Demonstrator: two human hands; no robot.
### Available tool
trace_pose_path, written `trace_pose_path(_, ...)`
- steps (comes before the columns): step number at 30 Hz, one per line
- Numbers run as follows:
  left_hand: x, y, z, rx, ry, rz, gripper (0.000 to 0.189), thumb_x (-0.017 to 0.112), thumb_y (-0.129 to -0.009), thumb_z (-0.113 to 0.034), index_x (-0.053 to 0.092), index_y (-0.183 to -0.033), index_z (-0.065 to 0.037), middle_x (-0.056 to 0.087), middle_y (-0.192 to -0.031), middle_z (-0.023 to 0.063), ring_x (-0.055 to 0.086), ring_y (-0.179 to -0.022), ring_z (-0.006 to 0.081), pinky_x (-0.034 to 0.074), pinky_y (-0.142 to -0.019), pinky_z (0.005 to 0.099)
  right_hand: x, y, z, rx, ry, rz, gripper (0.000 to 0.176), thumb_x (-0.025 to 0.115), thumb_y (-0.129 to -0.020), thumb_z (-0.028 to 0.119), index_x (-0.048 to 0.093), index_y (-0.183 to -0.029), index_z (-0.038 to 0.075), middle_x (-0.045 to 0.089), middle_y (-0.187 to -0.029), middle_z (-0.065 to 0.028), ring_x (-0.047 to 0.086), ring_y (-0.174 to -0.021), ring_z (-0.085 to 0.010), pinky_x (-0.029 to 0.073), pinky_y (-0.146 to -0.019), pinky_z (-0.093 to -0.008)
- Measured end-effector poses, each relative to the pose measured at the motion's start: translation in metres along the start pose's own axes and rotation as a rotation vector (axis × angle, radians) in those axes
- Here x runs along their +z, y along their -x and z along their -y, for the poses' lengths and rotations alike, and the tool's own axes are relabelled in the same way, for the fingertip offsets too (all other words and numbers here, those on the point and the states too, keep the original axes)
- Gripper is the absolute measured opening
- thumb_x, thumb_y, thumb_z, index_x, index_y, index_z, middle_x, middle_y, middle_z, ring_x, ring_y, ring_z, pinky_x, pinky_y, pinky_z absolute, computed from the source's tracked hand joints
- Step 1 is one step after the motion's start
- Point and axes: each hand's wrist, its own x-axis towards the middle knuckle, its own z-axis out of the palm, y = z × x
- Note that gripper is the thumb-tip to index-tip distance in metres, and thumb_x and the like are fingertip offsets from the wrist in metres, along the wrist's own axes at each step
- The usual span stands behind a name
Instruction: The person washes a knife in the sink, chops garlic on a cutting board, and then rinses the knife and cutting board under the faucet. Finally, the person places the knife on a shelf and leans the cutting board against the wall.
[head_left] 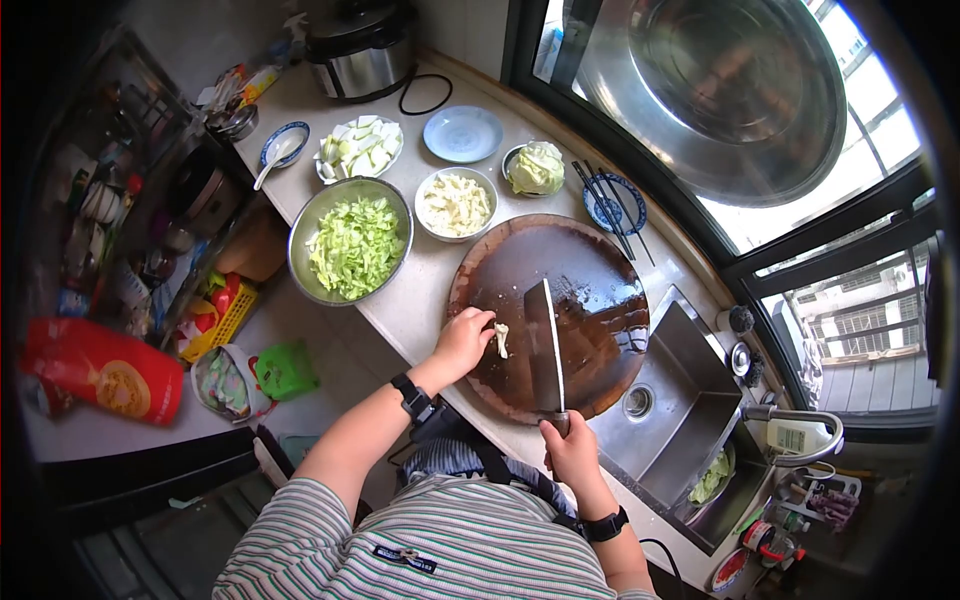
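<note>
On the counter lies a round wooden chopping board [510, 255] with a wet, dark surface. My right hand [572, 450] is wrapped round the handle of a cleaver [545, 345], whose blade extends over the board's middle. My left hand [464, 343] rests at the board's left edge, its fingers pinched together beside a small pale vegetable piece [502, 340]; whether they grip anything is too small to tell. Left of the board are a bowl of pale cut pieces [456, 204] and a steel bowl of shredded green leaves [355, 247].
A cabbage [537, 168], a blue plate [462, 134], a plate of white chunks [360, 148] and a spoon bowl [285, 144] stand behind. Chopsticks lie across a patterned dish [614, 205]. The sink [680, 400] is at right, a rice cooker [360, 60] at back.
</note>
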Motion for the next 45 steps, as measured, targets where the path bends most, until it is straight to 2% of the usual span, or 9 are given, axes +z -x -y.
trace_pose_path(9, 0.01, 0.011, 0.002, 0.049, -0.08, 0.007, 0.008, 0.058, -0.073, -0.009, 0.058, -0.073, -0.001, 0.055, -0.077, 0.0131, 0.053, -0.079, 0.0311, 0.044, -0.07, 0.0389, 0.015, -0.008, -0.021, -0.21, 0.261, 0.009, 0.024, 0.058, -0.08, 0.019, 0.047, -0.081, -0.002, 0.052, -0.051, -0.0094, 0.054, -0.041, -0.0176, 0.042, -0.039, -0.0292)
trace_pose_path(18, 0.01, 0.011, 0.003, 0.063, -0.106, -0.016, 0.006, 0.057, -0.071, -0.007, 0.056, -0.07, -0.001, 0.053, -0.076, 0.0137, 0.052, -0.079, 0.0316, 0.044, -0.07, 0.0396, 0.011, -0.008, -0.013, -0.275, 0.473, -0.011, 0.027, 0.059, -0.079, 0.021, 0.046, -0.078, -0.003, 0.054, -0.054, -0.0165, 0.057, -0.045, -0.0253, 0.044, -0.046, -0.034)
trace_pose_path(21, 0.012, 0.011, 0.01, 0.088, -0.141, 0.006, 0.006, 0.058, -0.071, -0.008, 0.056, -0.068, -0.002, 0.053, -0.075, 0.0132, 0.052, -0.078, 0.0309, 0.044, -0.069, 0.0393, 0.006, -0.015, -0.003, -0.159, 0.507, 0.074, 0.031, 0.057, -0.079, 0.024, 0.045, -0.081, -0.004, 0.056, -0.065, -0.025, 0.057, -0.061, -0.0387, 0.046, -0.055, -0.0414)
trace_pose_path(23, 0.011, 0.011, 0.008, 0.096, -0.104, -0.018, 0.007, 0.059, -0.071, -0.008, 0.057, -0.069, -0.002, 0.053, -0.074, 0.013, 0.052, -0.076, 0.0309, 0.043, -0.068, 0.0389, 0.001, -0.02, 0.013, 0.071, 0.361, 0.185, 0.029, 0.055, -0.081, 0.023, 0.044, -0.08, -0.004, 0.055, -0.06, -0.0197, 0.057, -0.047, -0.0284, 0.045, -0.044, -0.0363)
trace_pose_path(27, 0.011, 0.009, 0.008, 0.1, -0.066, -0.027, 0.009, 0.061, -0.072, -0.01, 0.058, -0.069, -0.002, 0.053, -0.072, 0.0122, 0.052, -0.075, 0.0307, 0.043, -0.067, 0.0379, 0.002, -0.032, -0.01, 0.054, 0.236, 0.143, 0.022, 0.053, -0.082, 0.018, 0.043, -0.08, -0.001, 0.048, -0.05, -0.0061, 0.049, -0.036, -0.0137, 0.037, -0.03, -0.0268)
trace_pose_path(34, -0.006, 0.0, 0.004, 0.084, -0.114, 0.08, 0.023, 0.064, -0.07, -0.011, 0.055, -0.089, -0.004, 0.054, -0.086, 0.0109, 0.051, -0.084, 0.0297, 0.042, -0.074, 0.0368, -0.011, -0.019, -0.013, -0.043, -0.064, 0.092, 0.017, 0.056, -0.081, 0.015, 0.049, -0.081, 0.0, 0.049, -0.047, -0.004, 0.048, -0.036, -0.0112, 0.037, -0.034, -0.025)
trace_pose_path(37, -0.015, -0.016, -0.01, 0.337, -0.162, 0.224, 0.033, 0.065, -0.063, -0.009, 0.053, -0.094, -0.007, 0.049, -0.099, 0.0074, 0.046, -0.096, 0.029, 0.039, -0.08, 0.0392, -0.026, -0.009, -0.002, -0.069, -0.074, 0.056, 0.015, 0.056, -0.081, 0.014, 0.049, -0.082, 0.0, 0.048, -0.048, -0.0031, 0.047, -0.036, -0.0104, 0.036, -0.034, -0.0241)
trace_pose_path(40, -0.011, -0.029, -0.017, 0.589, -0.467, 0.539, 0.031, 0.063, -0.063, -0.01, 0.055, -0.092, -0.01, 0.048, -0.097, 0.0053, 0.046, -0.095, 0.0256, 0.039, -0.081, 0.0384, -0.03, -0.005, -0.001, -0.072, -0.105, 0.01, 0.015, 0.056, -0.08, 0.013, 0.049, -0.081, 0.001, 0.048, -0.048, -0.003, 0.047, -0.036, -0.0105, 0.036, -0.034, -0.0244)
trace_pose_path(45, 0.004, -0.034, -0.014, 0.632, -0.608, 0.67, 0.022, 0.061, -0.065, -0.013, 0.056, -0.086, -0.01, 0.052, -0.083, 0.007, 0.054, -0.081, 0.0224, 0.046, -0.067, 0.0334, -0.028, -0.003, -0.01, -0.032, -0.139, -0.036, 0.016, 0.056, -0.08, 0.012, 0.047, -0.075, 0.001, 0.048, -0.048, -0.0033, 0.046, -0.035, -0.0112, 0.035, -0.033, -0.0249)
